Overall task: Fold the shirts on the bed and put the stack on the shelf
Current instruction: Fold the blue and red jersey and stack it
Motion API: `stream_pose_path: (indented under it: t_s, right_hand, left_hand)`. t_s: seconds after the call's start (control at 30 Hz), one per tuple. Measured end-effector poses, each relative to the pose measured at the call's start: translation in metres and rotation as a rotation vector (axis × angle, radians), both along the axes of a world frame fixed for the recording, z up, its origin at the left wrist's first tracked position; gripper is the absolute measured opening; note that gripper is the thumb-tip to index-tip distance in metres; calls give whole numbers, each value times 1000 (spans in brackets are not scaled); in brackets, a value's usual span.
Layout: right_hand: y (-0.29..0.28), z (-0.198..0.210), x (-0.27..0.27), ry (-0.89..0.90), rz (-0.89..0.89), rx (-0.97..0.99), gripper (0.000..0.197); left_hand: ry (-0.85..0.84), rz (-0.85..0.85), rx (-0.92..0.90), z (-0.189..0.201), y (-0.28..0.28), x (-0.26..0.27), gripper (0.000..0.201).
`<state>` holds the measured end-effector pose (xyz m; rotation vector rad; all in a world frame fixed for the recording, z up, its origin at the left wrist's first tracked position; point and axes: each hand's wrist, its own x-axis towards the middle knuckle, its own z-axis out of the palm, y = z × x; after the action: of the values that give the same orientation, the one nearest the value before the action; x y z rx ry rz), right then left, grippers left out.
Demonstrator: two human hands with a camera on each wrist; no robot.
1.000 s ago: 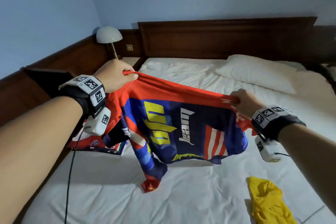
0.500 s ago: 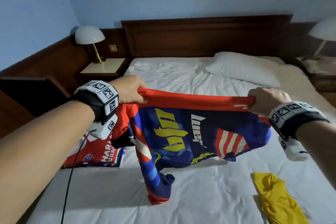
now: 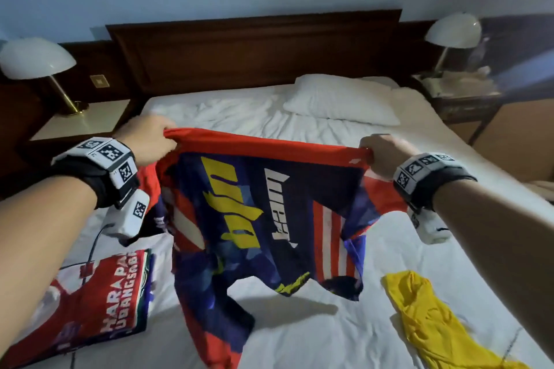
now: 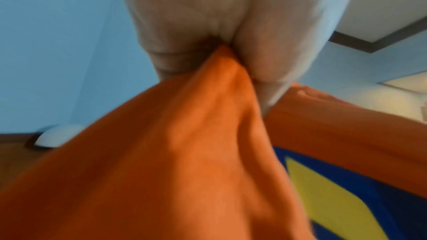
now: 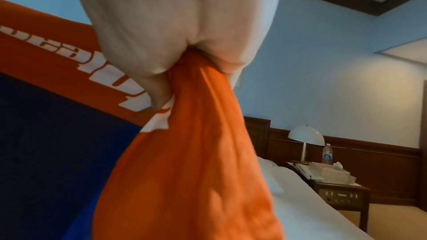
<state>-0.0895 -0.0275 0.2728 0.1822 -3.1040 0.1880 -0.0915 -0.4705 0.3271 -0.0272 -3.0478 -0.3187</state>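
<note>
A red and navy jersey (image 3: 263, 213) with yellow and white lettering hangs stretched between my two hands above the white bed (image 3: 299, 332). My left hand (image 3: 150, 138) grips its red edge at one end, and the wrist view shows the orange-red cloth (image 4: 196, 134) bunched in the fist. At the other end my right hand (image 3: 380, 153) clutches the same edge, the fabric (image 5: 196, 134) gathered in its fingers. A sleeve dangles down toward the sheet. A folded red and white shirt (image 3: 99, 299) lies at the bed's left. A crumpled yellow shirt (image 3: 428, 317) lies at the right.
A white pillow (image 3: 338, 102) lies by the dark wooden headboard (image 3: 254, 48). Nightstands with white dome lamps (image 3: 33, 57) (image 3: 452, 30) flank the bed; the right one (image 5: 342, 187) carries a phone, papers and a water bottle (image 5: 327, 154). A cable hangs from my left wrist.
The view has swung right and down, bringing the right lamp and the folded shirt into sight. Both hands keep their grip; the jersey now hangs wider and flatter over the bed.
</note>
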Motion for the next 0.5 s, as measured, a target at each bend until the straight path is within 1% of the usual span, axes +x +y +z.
stream_pose_path:
  t_s: [0.03, 0.1, 0.17, 0.27, 0.37, 0.43, 0.5]
  right_hand:
    - [0, 2, -14, 28, 0, -11, 17]
    - [1, 7, -43, 90, -1, -17, 20]
    - [0, 17, -70, 126, -24, -17, 20]
    - [0, 37, -101, 221, -50, -4, 19]
    - [-1, 51, -119, 340, -88, -56, 18]
    - [-2, 52, -121, 387, -126, -101, 16]
    - [-2, 45, -114, 401, -136, -121, 15]
  left_hand:
    - [101, 47, 61, -2, 2, -12, 15]
    - [271, 141, 211, -3, 9, -32, 16]
    - [407, 189, 299, 2, 16, -56, 25]
    - [556, 184, 272, 21, 18, -85, 30]
    - [627, 163, 214, 41, 7, -101, 33]
    - [661, 123, 177, 48, 3, -97, 33]
    - [658, 57, 144, 46, -1, -83, 30]
